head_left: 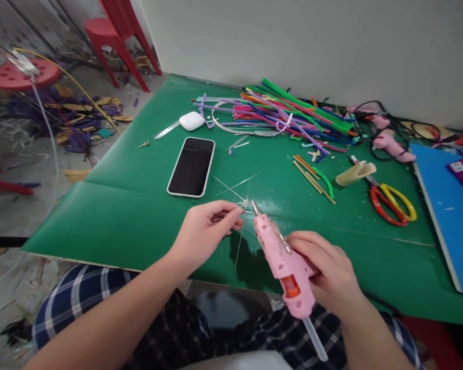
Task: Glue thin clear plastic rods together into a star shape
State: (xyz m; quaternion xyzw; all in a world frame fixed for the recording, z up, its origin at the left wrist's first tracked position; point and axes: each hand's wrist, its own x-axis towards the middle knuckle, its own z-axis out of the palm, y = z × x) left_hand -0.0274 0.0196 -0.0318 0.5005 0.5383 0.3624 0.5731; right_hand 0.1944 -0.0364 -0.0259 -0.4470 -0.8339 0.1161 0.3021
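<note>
My right hand (327, 264) is wrapped round a pink hot glue gun (280, 259), with a clear glue stick (315, 339) poking out of its rear end. The metal nozzle points up and left, close to the middle of a star-shaped bundle of thin wires (246, 202). Thumb and fingers of my left hand (212, 223) pinch this wire star near its centre. Its thin spokes spread out in several directions above the green table. Whether the nozzle touches the wires, I cannot tell.
A phone (192, 167) and a white earbud case (192, 121) lie to the left. Behind is a heap of coloured pipe cleaners (285, 110). On the right are scissors (393, 205), a beige tube (355, 173), a second pink glue gun (392, 145) and a blue board (451, 216).
</note>
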